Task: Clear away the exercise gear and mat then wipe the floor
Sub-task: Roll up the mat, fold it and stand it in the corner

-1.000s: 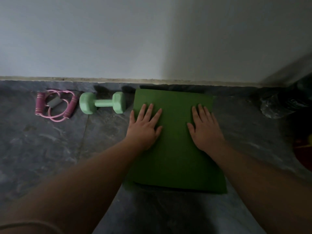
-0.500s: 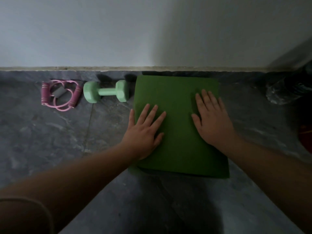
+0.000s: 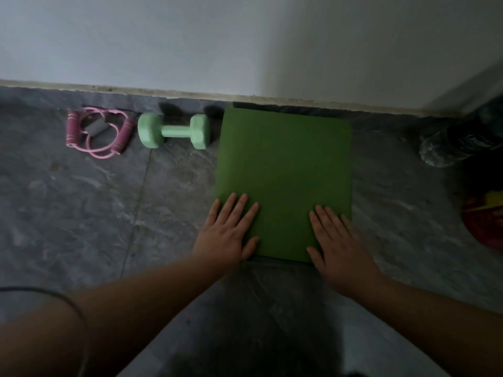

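Both of my hands lie flat, palms down, fingers straight and slightly spread, on the near end of a folded green mat [image 3: 283, 170]. Going from left to right across the grey stone floor [image 3: 81, 213]:

At the far left, close to the wall, lies a pink resistance band [image 3: 98, 131] with 2 darker pink handles and a grey centre piece, its loops lying loose on the floor.

Just beside it to the right is 1 mint green dumbbell [image 3: 174, 131], lying on its side, parallel to the wall. Its right head sits near the mat's far left corner; I cannot tell whether they touch.

Next comes the mat, a flat rectangle whose far edge is close to the base of the pale wall [image 3: 245, 44].

My left hand [image 3: 231, 229] presses on the mat's near left corner, with the heel of the palm off the mat over the floor. My right hand [image 3: 334, 240] presses on the near right part, its wrist past the mat's near edge. Neither hand grips anything.

At the far right, a dark, crumpled bundle [image 3: 449, 142] sits near the corner of the room, too dim to identify, and a red and yellow object [image 3: 484, 221] is cut off by the frame edge.
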A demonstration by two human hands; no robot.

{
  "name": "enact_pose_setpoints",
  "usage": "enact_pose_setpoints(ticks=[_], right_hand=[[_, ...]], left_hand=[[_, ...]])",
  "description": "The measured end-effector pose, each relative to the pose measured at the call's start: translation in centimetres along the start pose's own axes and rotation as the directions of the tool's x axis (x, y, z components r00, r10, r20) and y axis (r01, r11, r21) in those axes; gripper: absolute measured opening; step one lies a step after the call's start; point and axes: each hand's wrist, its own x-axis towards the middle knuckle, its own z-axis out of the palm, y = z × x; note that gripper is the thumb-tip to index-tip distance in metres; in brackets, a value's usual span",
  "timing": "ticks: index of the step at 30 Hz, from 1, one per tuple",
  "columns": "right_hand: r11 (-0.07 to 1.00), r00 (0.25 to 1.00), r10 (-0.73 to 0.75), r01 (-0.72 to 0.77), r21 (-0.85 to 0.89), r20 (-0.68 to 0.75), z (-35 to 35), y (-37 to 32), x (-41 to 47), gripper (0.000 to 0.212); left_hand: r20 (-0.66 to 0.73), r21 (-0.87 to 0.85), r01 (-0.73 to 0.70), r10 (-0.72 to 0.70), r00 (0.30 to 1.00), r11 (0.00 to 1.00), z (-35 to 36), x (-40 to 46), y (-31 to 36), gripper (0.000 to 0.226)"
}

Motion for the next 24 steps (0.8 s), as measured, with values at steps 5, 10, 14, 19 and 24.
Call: enact_pose_setpoints(ticks=[5,10,14,19,24], right_hand=[[1.000,1.000,-0.002,0.002,0.006,-0.012,-0.1,0.3,0.1,0.070],[0.996,0.999,0.035,-0.038,0.078,0.035,-3.7,-0.8,-0.3,0.071],[0.969,0.990,0.101,-0.120,0.215,0.100,-11.5,-4.3,-2.7,0.068],[0.968,0.992,0.090,-0.107,0.226,0.087,-24.1,-9.6,-7.0,0.066],[0.967,0.999,-0.035,0.030,0.254,0.019,-41.6,-13.7,-12.2,0.060]], left_hand=[[0.012,-0.015,-0.011,0.011,1.000,1.000,-0.6,-0.1,-0.1,0.069],[0.052,-0.077,0.061,-0.057,0.997,0.995,-4.9,-3.7,0.4,0.069],[0.125,-0.154,0.195,-0.176,0.976,0.969,-12.2,-8.5,2.0,0.069],[0.253,-0.172,0.354,-0.306,0.918,0.919,-24.8,-15.7,4.4,0.069],[0.203,-0.182,0.447,-0.411,0.889,0.876,-42.5,-22.9,5.9,0.065]])
